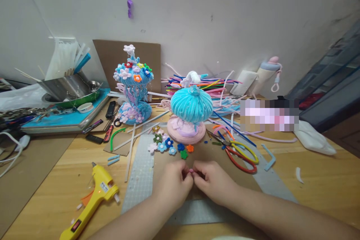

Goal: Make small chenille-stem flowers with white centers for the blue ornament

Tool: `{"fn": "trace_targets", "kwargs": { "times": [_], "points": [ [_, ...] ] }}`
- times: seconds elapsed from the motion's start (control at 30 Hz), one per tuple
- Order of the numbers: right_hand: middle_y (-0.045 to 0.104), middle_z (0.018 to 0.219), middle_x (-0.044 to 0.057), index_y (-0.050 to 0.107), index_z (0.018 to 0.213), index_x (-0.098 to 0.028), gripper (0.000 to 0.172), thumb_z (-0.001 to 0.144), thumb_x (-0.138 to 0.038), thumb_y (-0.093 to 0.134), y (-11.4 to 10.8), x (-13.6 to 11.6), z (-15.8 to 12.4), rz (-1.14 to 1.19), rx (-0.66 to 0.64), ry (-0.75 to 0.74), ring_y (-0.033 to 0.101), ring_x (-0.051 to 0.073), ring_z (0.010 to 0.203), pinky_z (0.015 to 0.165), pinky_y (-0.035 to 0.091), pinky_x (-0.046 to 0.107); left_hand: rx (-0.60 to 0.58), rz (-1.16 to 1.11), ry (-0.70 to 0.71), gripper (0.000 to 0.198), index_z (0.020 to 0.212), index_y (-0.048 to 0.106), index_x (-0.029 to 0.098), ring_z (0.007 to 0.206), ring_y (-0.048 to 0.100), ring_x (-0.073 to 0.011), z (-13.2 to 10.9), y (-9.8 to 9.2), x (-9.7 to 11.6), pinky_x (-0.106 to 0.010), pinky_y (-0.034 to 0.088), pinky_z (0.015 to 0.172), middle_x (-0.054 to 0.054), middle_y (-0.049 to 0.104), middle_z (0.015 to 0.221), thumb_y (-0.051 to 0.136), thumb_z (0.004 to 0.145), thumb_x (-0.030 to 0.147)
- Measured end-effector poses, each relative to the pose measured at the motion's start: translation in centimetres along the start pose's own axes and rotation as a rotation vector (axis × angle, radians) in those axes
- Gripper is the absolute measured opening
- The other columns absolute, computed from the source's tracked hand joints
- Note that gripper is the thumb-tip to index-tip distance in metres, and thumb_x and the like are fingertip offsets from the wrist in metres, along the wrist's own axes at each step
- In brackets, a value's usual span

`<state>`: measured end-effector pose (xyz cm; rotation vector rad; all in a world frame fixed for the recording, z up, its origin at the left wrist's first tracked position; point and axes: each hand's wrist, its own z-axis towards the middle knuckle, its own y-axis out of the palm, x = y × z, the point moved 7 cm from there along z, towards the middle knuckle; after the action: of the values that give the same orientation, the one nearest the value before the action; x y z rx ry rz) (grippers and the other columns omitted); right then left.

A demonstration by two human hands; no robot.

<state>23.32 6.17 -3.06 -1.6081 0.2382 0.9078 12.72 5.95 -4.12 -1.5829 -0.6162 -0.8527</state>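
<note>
My left hand (pixel 173 183) and my right hand (pixel 215 182) meet low in the middle of the view, fingers pinched together on a tiny pink pipe-cleaner piece (pixel 191 171). Just beyond them lie several small pipe-cleaner flowers (pixel 168 146) in blue, pink, green and orange. Behind the flowers stands a blue domed pipe-cleaner figure on a pink base (pixel 191 114). A taller blue figure covered in flowers (pixel 133 90) stands to its left.
A yellow glue gun (pixel 94 197) lies at the front left. Red and yellow scissors (pixel 240 153) lie right of the flowers. A heap of coloured pipe cleaners (pixel 202 90) lies by the wall. A metal bowl (pixel 69 88) and clutter fill the left.
</note>
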Motion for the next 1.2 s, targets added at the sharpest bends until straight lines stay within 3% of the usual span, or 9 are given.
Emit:
{"fn": "trace_targets", "kwargs": {
  "times": [0.2, 0.4, 0.5, 0.67, 0.97, 1.2],
  "points": [
    [0.043, 0.053, -0.004, 0.044, 0.058, -0.017, 0.023, 0.08, -0.019, 0.044, 0.0, 0.1, 0.0, 0.073, 0.005, 0.021, 0.039, 0.01, 0.051, 0.047, 0.023, 0.022, 0.025, -0.041, 0.005, 0.015, 0.059, 0.053, 0.017, 0.053, 0.048, -0.0125, 0.1, 0.0, -0.1, -0.022, 0.026, 0.047, 0.001, 0.053, 0.054, 0.05, 0.073, 0.022],
    [0.048, 0.056, -0.005, 0.053, 0.076, -0.017, 0.016, 0.086, -0.028, 0.045, -0.4, 0.3, 0.4, 0.413, 0.044, 0.076, 0.044, 0.009, 0.049, 0.047, 0.032, 0.02, 0.014, -0.449, -0.175, 0.015, 0.069, 0.05, 0.018, 0.041, 0.044, -0.0089, 0.5, 0.1, -1.0, -0.018, 0.034, 0.037, 0.005, 0.048, 0.05, 0.051, 0.074, 0.031],
    [0.045, 0.052, -0.006, 0.051, 0.075, -0.018, 0.017, 0.086, -0.029, 0.046, -0.2, 0.5, 0.5, 0.498, 0.03, 0.115, 0.04, 0.008, 0.042, 0.043, 0.031, 0.02, -0.037, -0.573, -0.19, 0.017, 0.071, 0.049, 0.018, 0.039, 0.043, -0.0081, 0.7, 0.6, -0.7, -0.018, 0.038, 0.035, 0.007, 0.047, 0.05, 0.053, 0.073, 0.034],
    [0.045, 0.053, -0.006, 0.05, 0.071, -0.018, 0.015, 0.083, -0.026, 0.048, 0.0, 0.7, 0.3, 0.497, 0.029, 0.128, 0.04, 0.008, 0.043, 0.043, 0.031, 0.019, -0.017, -0.559, -0.124, 0.011, 0.071, 0.049, 0.016, 0.043, 0.045, -0.0072, 0.9, 0.3, -0.3, -0.016, 0.038, 0.038, 0.006, 0.049, 0.052, 0.054, 0.073, 0.027],
    [0.046, 0.049, -0.006, 0.051, 0.068, -0.018, 0.021, 0.087, -0.025, 0.044, -0.2, 0.1, 0.1, 0.52, -0.006, 0.064, 0.041, 0.007, 0.041, 0.04, 0.028, 0.018, -0.041, -0.623, -0.171, 0.005, 0.069, 0.048, 0.016, 0.043, 0.046, -0.0073, 0.7, 0.8, -0.6, -0.017, 0.037, 0.039, 0.006, 0.05, 0.049, 0.053, 0.068, 0.019],
    [0.046, 0.049, -0.006, 0.052, 0.068, -0.018, 0.019, 0.085, -0.021, 0.045, -0.2, -0.1, 0.0, 0.545, -0.008, 0.073, 0.041, 0.007, 0.041, 0.04, 0.029, 0.018, -0.048, -0.628, -0.15, 0.011, 0.07, 0.049, 0.016, 0.045, 0.048, -0.0083, 0.9, 0.9, -0.6, -0.017, 0.038, 0.04, 0.005, 0.051, 0.051, 0.055, 0.07, 0.024]
  ]
}}
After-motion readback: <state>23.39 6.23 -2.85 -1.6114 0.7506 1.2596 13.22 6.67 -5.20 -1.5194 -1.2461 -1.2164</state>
